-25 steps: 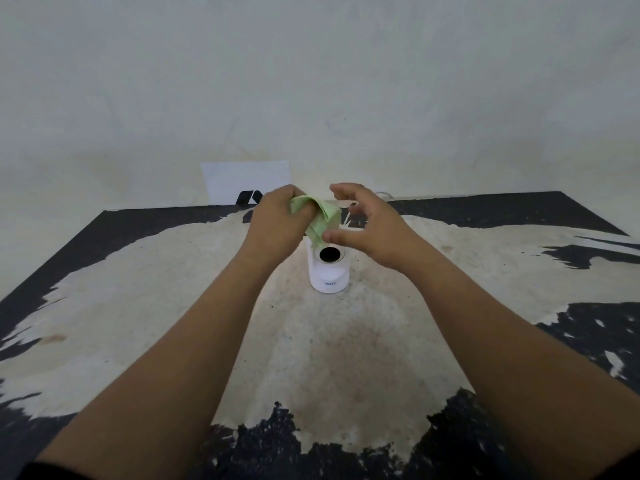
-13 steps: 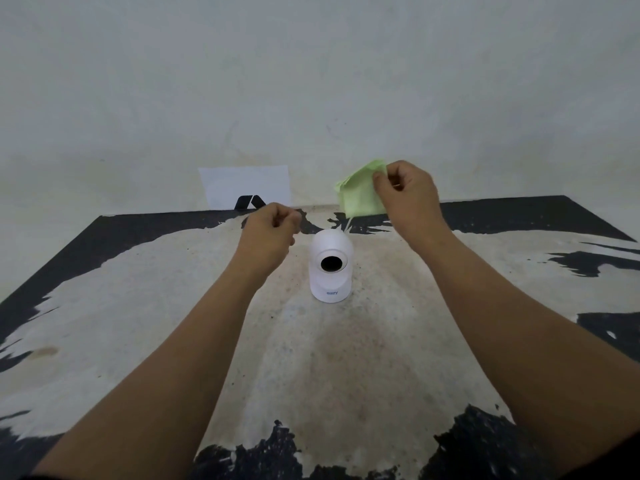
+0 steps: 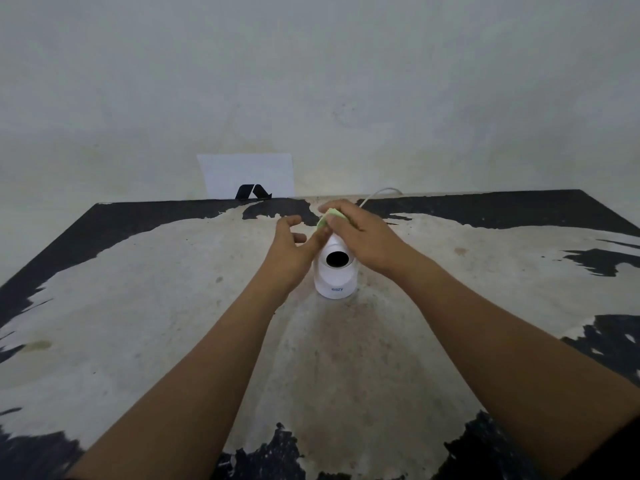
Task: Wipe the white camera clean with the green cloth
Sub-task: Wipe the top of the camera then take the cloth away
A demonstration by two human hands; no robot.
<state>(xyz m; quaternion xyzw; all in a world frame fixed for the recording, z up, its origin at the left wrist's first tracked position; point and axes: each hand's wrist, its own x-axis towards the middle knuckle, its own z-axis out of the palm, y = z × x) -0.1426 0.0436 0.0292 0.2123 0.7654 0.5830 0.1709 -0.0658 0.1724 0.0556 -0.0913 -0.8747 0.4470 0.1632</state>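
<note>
The right hand (image 3: 360, 237) presses the bunched green cloth (image 3: 329, 218) onto the top of the white camera (image 3: 335, 271), which stands on the bench (image 3: 138, 306) just below it. The left hand (image 3: 294, 251), loosely open and empty, rests beside the camera. A hard sideways wipe could tip the barely braced camera.

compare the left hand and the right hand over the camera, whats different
The right hand holds the green cloth bunched against the top of the white camera; the left hand holds nothing. The right hand's fingers are curled over the cloth, while the left hand's are loosely spread and open. The right hand sits over the camera's top, the left hand beside its left side. Both are bare and close to the camera.
</note>
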